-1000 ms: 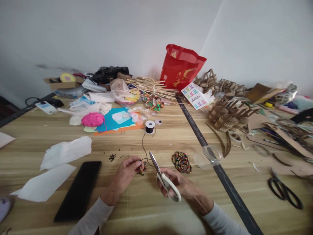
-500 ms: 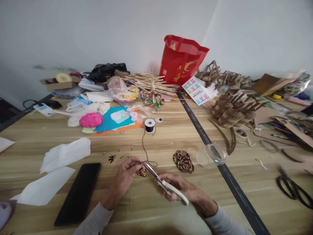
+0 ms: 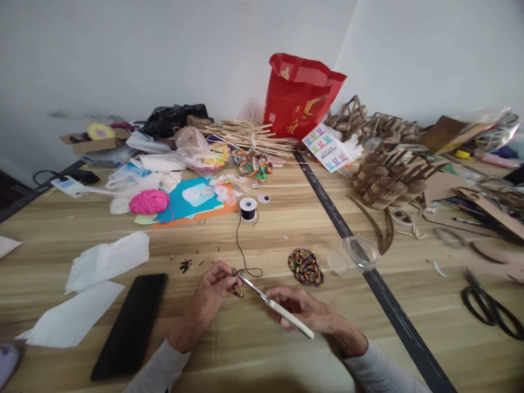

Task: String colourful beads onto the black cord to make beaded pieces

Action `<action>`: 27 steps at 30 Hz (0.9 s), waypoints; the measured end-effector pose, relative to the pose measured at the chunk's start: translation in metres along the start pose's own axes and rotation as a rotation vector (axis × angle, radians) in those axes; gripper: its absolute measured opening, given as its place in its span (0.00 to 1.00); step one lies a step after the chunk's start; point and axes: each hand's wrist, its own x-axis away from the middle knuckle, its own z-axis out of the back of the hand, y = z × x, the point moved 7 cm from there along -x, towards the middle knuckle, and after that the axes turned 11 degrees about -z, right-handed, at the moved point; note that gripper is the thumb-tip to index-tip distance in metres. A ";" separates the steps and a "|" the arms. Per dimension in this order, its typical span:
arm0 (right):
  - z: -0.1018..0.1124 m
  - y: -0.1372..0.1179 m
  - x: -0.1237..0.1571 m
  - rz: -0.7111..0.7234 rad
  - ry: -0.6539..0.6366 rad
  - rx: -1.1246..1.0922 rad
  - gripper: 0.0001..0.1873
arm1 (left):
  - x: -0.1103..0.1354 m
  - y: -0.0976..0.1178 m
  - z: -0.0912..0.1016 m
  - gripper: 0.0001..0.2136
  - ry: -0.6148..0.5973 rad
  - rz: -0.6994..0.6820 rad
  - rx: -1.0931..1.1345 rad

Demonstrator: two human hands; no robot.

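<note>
My left hand (image 3: 207,292) pinches a small cluster of coloured beads (image 3: 234,281) strung on a thin black cord. That cord runs up the table to a black spool (image 3: 248,208). White-handled scissors (image 3: 275,309) lie in my right hand (image 3: 308,314), which is closed on the handles. Their blades point left and reach the beads at my left fingertips. A flat coil of strung coloured beads (image 3: 305,267) rests on the wooden table (image 3: 286,229) just right of the blades.
A black phone (image 3: 131,324) and white paper sheets (image 3: 107,254) lie left of my hands. A clear round lid (image 3: 360,252) sits to the right, black scissors (image 3: 489,307) further right. Pink yarn (image 3: 149,201), coloured paper, sticks, a red bag (image 3: 301,95) and cardboard pieces crowd the back.
The scissors have swung down from pointing upward to lying nearly level, and their tips have come in to the beads. My left hand has kept its pinch.
</note>
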 end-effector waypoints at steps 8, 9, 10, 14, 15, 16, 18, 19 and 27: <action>-0.001 0.002 -0.001 -0.030 0.064 0.034 0.28 | 0.001 -0.005 -0.002 0.14 -0.008 0.010 -0.037; -0.001 0.002 -0.001 -0.023 0.070 0.043 0.28 | 0.001 -0.006 -0.002 0.14 -0.008 0.013 -0.044; -0.002 0.001 -0.001 -0.017 0.076 0.050 0.27 | 0.001 -0.007 -0.001 0.14 -0.008 0.016 -0.051; -0.002 -0.001 0.000 0.000 0.094 0.062 0.27 | 0.002 -0.010 -0.001 0.14 -0.001 0.013 -0.060; -0.002 -0.001 0.000 0.002 0.098 0.064 0.27 | 0.002 -0.010 -0.001 0.14 0.000 0.014 -0.057; -0.002 -0.001 0.000 0.002 0.100 0.067 0.27 | 0.002 -0.011 0.000 0.14 0.003 0.014 -0.055; -0.002 0.000 0.001 -0.002 0.105 0.073 0.27 | 0.002 -0.012 0.000 0.14 0.007 0.017 -0.055; -0.002 0.000 0.001 -0.006 0.109 0.080 0.27 | 0.002 -0.012 0.000 0.14 0.007 0.019 -0.058; -0.001 -0.001 0.001 0.000 0.119 0.103 0.29 | 0.003 -0.013 -0.001 0.15 -0.004 0.024 -0.072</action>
